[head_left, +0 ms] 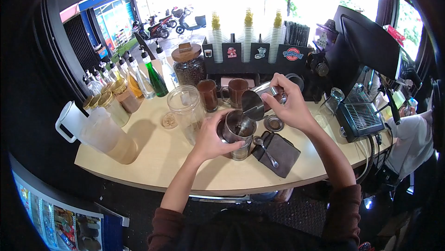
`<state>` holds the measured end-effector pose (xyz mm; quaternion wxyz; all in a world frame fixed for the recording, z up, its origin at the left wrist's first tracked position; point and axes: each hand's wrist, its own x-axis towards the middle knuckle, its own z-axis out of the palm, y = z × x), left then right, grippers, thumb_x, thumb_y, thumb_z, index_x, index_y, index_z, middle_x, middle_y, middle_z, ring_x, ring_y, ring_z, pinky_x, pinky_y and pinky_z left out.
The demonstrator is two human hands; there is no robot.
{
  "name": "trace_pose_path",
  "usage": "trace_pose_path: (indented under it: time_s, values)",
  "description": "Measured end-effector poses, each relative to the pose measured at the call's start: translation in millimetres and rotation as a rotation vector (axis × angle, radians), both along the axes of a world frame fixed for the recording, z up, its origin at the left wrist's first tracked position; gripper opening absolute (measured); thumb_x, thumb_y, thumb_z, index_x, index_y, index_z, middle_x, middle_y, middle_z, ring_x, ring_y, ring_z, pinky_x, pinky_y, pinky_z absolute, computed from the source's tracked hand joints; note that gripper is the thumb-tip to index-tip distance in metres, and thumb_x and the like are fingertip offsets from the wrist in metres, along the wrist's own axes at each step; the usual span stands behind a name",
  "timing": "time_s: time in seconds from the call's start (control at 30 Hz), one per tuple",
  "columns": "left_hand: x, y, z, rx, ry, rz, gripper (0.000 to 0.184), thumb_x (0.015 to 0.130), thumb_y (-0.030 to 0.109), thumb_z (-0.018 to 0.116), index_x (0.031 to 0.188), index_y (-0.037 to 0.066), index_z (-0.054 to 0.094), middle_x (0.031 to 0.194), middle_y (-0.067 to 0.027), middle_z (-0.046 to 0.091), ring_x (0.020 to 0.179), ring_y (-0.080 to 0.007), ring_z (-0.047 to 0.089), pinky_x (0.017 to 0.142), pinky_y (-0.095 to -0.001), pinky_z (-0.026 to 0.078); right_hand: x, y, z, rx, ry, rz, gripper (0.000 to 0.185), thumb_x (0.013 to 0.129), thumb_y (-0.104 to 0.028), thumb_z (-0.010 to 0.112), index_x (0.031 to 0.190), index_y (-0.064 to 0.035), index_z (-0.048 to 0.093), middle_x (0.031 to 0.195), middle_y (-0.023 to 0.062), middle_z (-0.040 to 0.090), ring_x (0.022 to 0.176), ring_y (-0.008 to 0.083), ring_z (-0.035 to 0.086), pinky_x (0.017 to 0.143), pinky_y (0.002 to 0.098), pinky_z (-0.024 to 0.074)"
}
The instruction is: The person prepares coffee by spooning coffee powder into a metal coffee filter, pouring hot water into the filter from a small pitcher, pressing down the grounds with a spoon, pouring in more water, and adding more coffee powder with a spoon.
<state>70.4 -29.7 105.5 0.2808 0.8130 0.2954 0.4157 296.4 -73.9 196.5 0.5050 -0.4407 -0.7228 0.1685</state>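
My left hand (211, 137) is wrapped round a wide steel cup (233, 123) above the table's front part, its mouth facing up. Just above that rim, my right hand (289, 102) grips a smaller steel cup (253, 105), tilted with its mouth towards the left and down. Whether anything flows between the two cups I cannot tell. Beneath my left fingers shows a shiny cylindrical base (241, 152). A clear jar (181, 121) stands left of my left hand. To the right, a metal spoon (266, 152) lies on a folded dark cloth (287, 158).
Two brown-filled mugs (208, 97) stand behind the cups, near a lidded jar of coffee beans (189, 70). Pump bottles (154, 77) line the left, with a frosted pitcher (109, 135) nearer. An espresso machine (361, 112) is at right; a person (408, 144) is beyond it.
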Motion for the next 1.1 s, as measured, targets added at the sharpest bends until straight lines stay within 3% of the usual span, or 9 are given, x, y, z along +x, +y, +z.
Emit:
trace_pose_path:
  time_s: [0.1,0.23,0.3,0.57,0.63,0.87,1.0,1.1]
  values:
    - [2,0,-2,-0.002,-0.082,-0.014,0.079,0.056,0.028,0.085,0.123,0.006,0.051,0.112,-0.0125,0.062,0.106,-0.0259,0.059,0.095,-0.0376,0.044,-2,2,3,0.102,-0.114,-0.022,0.02,0.082,-0.002,0.064,0.083,0.0008,0.044,0.078,0.0083,0.047,0.066,0.0121,0.054,0.056,0.0272,0.0452]
    - [3,-3,-3,-0.014,-0.153,-0.02,0.078,0.055,0.024,0.086,0.122,0.004,0.05,0.111,-0.0132,0.063,0.106,-0.024,0.061,0.095,-0.0353,0.046,-10,1,8,0.018,0.003,0.014,0.019,0.084,-0.007,0.063,0.081,-0.0037,0.045,0.075,0.0019,0.049,0.064,0.0055,0.046,0.058,0.0226,0.0366]
    - [4,-3,-4,-0.046,-0.152,-0.021,0.08,0.056,0.02,0.086,0.124,0.002,0.048,0.114,-0.0124,0.061,0.108,-0.0224,0.059,0.098,-0.0352,0.043,-10,3,9,0.068,-0.083,-0.037,0.021,0.081,-0.004,0.065,0.082,0.0007,0.045,0.076,0.0089,0.046,0.063,0.0126,0.049,0.055,0.0284,0.0419]
    - [8,-2,-13,-0.082,-0.203,0.004,0.081,0.056,0.019,0.087,0.124,0.004,0.047,0.118,-0.0124,0.055,0.112,-0.0245,0.055,0.098,-0.0368,0.044,-16,5,10,0.055,-0.01,-0.022,0.02,0.081,-0.004,0.065,0.082,0.0008,0.045,0.077,0.0087,0.047,0.062,0.0116,0.05,0.054,0.0282,0.0419]
    - [8,-1,-13,-0.078,-0.19,-0.008,0.083,0.057,0.014,0.086,0.127,0.001,0.043,0.119,-0.0113,0.057,0.112,-0.0201,0.054,0.101,-0.0345,0.04,-16,4,10,0.055,-0.009,-0.028,0.02,0.081,-0.003,0.065,0.082,0.0007,0.046,0.077,0.0086,0.047,0.062,0.0114,0.05,0.054,0.0282,0.0423]
    - [8,0,-8,-0.102,-0.268,-0.047,0.083,0.056,0.009,0.085,0.127,0.003,0.041,0.12,-0.0107,0.055,0.114,-0.0196,0.053,0.101,-0.0336,0.041,-16,-3,15,0.064,0.034,-0.051,0.02,0.083,-0.002,0.063,0.082,0.0008,0.044,0.078,0.0066,0.046,0.068,0.0083,0.055,0.056,0.0265,0.0459]
    - [9,-1,-4,-0.066,-0.267,-0.032,0.081,0.055,0.007,0.083,0.125,0.004,0.042,0.122,-0.0111,0.054,0.115,-0.0208,0.054,0.101,-0.0342,0.042,-11,-3,11,0.104,-0.094,-0.106,0.019,0.084,0.0,0.061,0.083,0.0011,0.043,0.079,0.0063,0.046,0.071,0.0089,0.059,0.056,0.0243,0.0483]
    - [9,1,-6,0.011,-0.218,0.024,0.081,0.054,0.005,0.083,0.124,0.004,0.042,0.122,-0.0112,0.054,0.116,-0.0217,0.054,0.1,-0.0345,0.043,-17,-8,15,0.089,0.012,-0.052,0.019,0.084,-0.001,0.062,0.083,0.001,0.043,0.079,0.0069,0.047,0.068,0.0093,0.059,0.056,0.0256,0.0483]
